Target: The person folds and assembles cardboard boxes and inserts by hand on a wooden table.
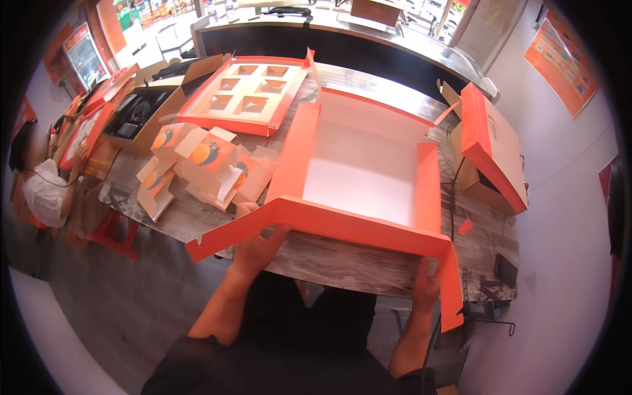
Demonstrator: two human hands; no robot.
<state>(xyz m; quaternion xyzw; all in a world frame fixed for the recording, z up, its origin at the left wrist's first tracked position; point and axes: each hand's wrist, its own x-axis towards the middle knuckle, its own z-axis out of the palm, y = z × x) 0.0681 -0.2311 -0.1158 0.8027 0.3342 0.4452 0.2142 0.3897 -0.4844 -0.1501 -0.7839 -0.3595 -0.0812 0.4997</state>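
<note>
A partly folded orange cardboard box [365, 168] with a pale inside lies before me on the table, its side walls standing up. Its front wall carries a long flap at each end; the left one sticks out to the left, the right one points down toward me. My left hand [260, 249] grips the front wall near the left corner, thumb on the near side. At the right corner, my right hand [426, 284] is closed on the box by the right flap, its fingers partly hidden behind the card.
Small printed cartons [207, 158] lie in a heap left of the box. Behind them sits an orange tray with square openings [270, 85]. An orange lidded box [490, 141] leans at the right, near a phone [505, 270]. Another person [46, 194] is at the far left.
</note>
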